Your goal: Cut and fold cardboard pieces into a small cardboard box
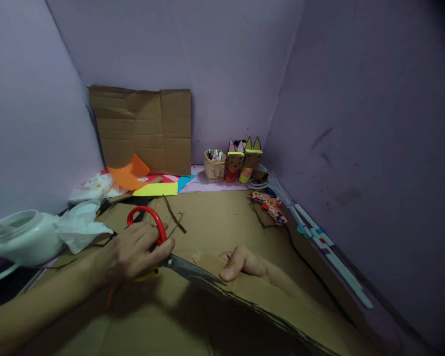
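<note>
Red-handled scissors (191, 269) are held in my left hand (135, 252), their blades pointing right and resting along the edge of a brown cardboard piece (282, 306). My right hand (246, 264) grips that piece, with the thumb on top close to the blade tips and the other fingers partly hidden behind it. The cardboard reaches down to the lower right, and its near edge looks layered and rough. Below both hands lies a large cardboard sheet (211, 212) covering the surface.
At the left stand a white teapot (25, 237) and crumpled tissue (83, 227). Orange paper (129, 173), yellow paper (155, 189) and an upright cardboard panel (144, 128) are behind. A pen holder (215, 165) and paper figures (244, 160) stand at the back; striped strips (333, 257) run along the right wall.
</note>
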Motion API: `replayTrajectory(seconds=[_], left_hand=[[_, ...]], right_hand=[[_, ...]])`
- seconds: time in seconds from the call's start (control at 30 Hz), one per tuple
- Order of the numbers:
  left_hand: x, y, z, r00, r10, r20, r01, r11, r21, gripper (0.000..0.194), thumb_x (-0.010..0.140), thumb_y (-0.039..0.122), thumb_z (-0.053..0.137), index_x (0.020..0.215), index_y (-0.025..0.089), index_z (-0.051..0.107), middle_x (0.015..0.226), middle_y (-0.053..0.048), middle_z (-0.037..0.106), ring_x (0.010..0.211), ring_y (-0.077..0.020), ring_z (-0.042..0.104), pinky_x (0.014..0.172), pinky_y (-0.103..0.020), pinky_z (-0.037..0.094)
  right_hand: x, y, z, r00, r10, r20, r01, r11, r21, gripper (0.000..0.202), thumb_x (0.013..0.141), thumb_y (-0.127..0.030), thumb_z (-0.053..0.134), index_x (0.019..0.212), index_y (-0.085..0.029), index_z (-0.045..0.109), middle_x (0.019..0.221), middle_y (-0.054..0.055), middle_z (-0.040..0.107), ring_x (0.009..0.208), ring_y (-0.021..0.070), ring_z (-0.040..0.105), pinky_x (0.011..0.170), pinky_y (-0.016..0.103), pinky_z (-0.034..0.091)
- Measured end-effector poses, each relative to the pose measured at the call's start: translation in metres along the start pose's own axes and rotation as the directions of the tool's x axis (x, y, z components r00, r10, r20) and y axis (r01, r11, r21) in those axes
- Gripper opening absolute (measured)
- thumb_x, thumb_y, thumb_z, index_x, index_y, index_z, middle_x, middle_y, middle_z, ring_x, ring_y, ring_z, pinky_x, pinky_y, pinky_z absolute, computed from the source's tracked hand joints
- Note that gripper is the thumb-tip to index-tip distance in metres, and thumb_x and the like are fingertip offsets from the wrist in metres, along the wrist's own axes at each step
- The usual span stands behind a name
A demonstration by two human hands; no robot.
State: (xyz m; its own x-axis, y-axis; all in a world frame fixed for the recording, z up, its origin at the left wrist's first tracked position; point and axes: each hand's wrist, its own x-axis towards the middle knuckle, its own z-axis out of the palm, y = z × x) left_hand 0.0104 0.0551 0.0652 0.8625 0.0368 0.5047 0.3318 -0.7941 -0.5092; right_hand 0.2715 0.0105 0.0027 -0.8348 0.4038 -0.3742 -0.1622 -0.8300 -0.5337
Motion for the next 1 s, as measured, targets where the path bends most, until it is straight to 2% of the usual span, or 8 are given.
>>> replayTrajectory(seconds=[0.13,0.33,0.53,0.7,0.87,1.0], left_hand=[[-0.002,0.0,-0.001,1.0,-0.01,0.024,0.01,1.0,0.004,0.025,0.083,0.005,0.042,0.1,0.02,0.052,0.071,-0.005,0.06,0.072,-0.0213,0.061,0.064,-0.032,0.047],[-0.001,-0.004,-0.001,0.996,0.088,0.031,-0.089,0.996,0.025,0.022,0.082,0.005,0.045,0.099,0.017,0.053,0.067,-0.005,0.06,0.069,-0.0201,0.059,0.063,-0.03,0.046],[-0.007,-0.005,0.0,0.995,0.055,0.082,-0.056,0.998,0.006,0.03,0.083,0.006,0.037,0.105,0.02,0.051,0.072,-0.005,0.062,0.071,-0.0193,0.06,0.065,-0.029,0.046],[-0.013,-0.006,0.004,0.995,0.071,0.069,-0.069,0.997,-0.035,0.036,0.083,0.006,0.034,0.112,0.018,0.049,0.071,-0.005,0.061,0.068,-0.0185,0.058,0.066,-0.029,0.046],[-0.018,-0.004,0.004,0.99,0.041,0.132,-0.033,0.998,-0.059,0.032,0.085,0.008,0.032,0.11,0.021,0.048,0.069,-0.003,0.059,0.061,-0.0167,0.055,0.061,-0.027,0.044],[-0.019,-0.008,0.004,0.998,-0.022,0.057,0.027,0.995,-0.091,0.028,0.085,0.009,0.033,0.104,0.022,0.05,0.069,-0.003,0.059,0.064,-0.0181,0.056,0.059,-0.028,0.043]], right_hand=[[0.0,0.001,-0.002,1.0,-0.011,-0.005,0.011,1.0,-0.017,0.036,0.058,-0.013,0.053,0.091,-0.001,0.064,0.062,0.006,0.07,0.049,0.0137,0.065,0.05,0.021,0.05],[-0.001,0.0,0.0,1.0,-0.007,-0.012,0.007,1.0,-0.022,0.037,0.057,-0.014,0.055,0.09,-0.001,0.065,0.059,0.005,0.069,0.045,0.0119,0.062,0.043,0.018,0.047],[0.0,0.002,-0.004,1.0,-0.029,0.0,0.029,0.999,-0.038,0.038,0.059,-0.015,0.055,0.094,-0.004,0.064,0.063,0.006,0.07,0.047,0.013,0.063,0.049,0.021,0.048],[-0.001,-0.001,0.004,0.998,-0.054,0.042,0.055,0.998,-0.023,0.037,0.055,-0.015,0.055,0.09,-0.005,0.065,0.055,0.003,0.066,0.05,0.0146,0.063,0.06,0.025,0.05],[-0.003,-0.006,0.007,0.995,-0.087,0.049,0.087,0.996,-0.002,0.032,0.054,-0.014,0.056,0.084,-0.005,0.064,0.055,0.004,0.066,0.054,0.0163,0.064,0.063,0.027,0.05],[-0.007,-0.011,0.001,0.988,-0.152,-0.009,0.152,0.988,0.01,0.034,0.055,-0.013,0.057,0.086,-0.002,0.064,0.056,0.006,0.067,0.051,0.0149,0.064,0.057,0.023,0.05]])
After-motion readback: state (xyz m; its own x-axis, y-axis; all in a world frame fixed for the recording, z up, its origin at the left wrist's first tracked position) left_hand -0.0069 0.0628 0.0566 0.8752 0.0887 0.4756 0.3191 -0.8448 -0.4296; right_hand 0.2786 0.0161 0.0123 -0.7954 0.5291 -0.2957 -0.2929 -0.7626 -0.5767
